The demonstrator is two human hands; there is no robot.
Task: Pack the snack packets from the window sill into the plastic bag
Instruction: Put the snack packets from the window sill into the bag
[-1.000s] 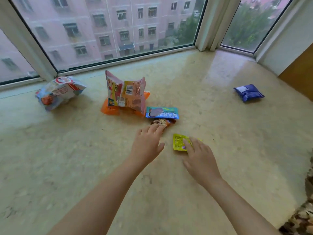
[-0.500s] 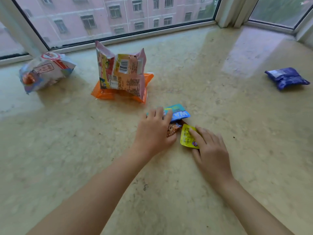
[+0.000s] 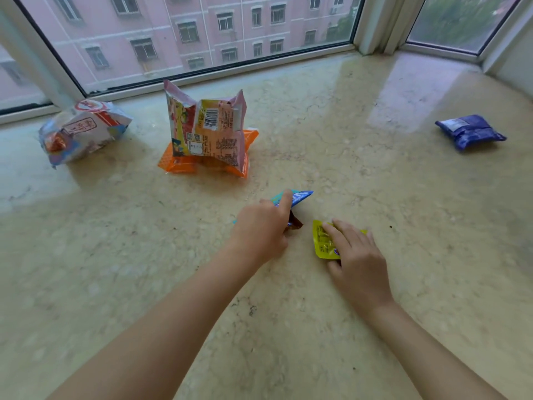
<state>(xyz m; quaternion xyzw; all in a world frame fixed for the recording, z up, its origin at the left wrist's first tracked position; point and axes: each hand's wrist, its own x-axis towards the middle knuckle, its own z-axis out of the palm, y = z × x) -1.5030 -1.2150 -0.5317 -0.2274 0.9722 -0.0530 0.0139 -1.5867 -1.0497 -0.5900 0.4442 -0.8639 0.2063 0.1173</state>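
On the marble window sill (image 3: 331, 145), my left hand (image 3: 259, 229) grips a blue packet (image 3: 300, 196) and a small brown packet (image 3: 295, 223) under it, with the blue one tilted up off the sill. My right hand (image 3: 356, 258) lies on a small yellow packet (image 3: 323, 241), fingers over it and thumb at its near edge. A pink packet (image 3: 210, 131) stands upright on an orange packet (image 3: 202, 161) further back. No plastic bag shows in this view.
A white, red and blue packet (image 3: 83, 129) lies at the back left by the window frame (image 3: 202, 79). A dark blue packet (image 3: 470, 131) lies alone at the right. A wall corner (image 3: 516, 62) closes the sill at the far right.
My left hand has closed on the blue and brown packets and tipped the blue one up. The right hand has slid further over the yellow packet. The camera has moved closer.
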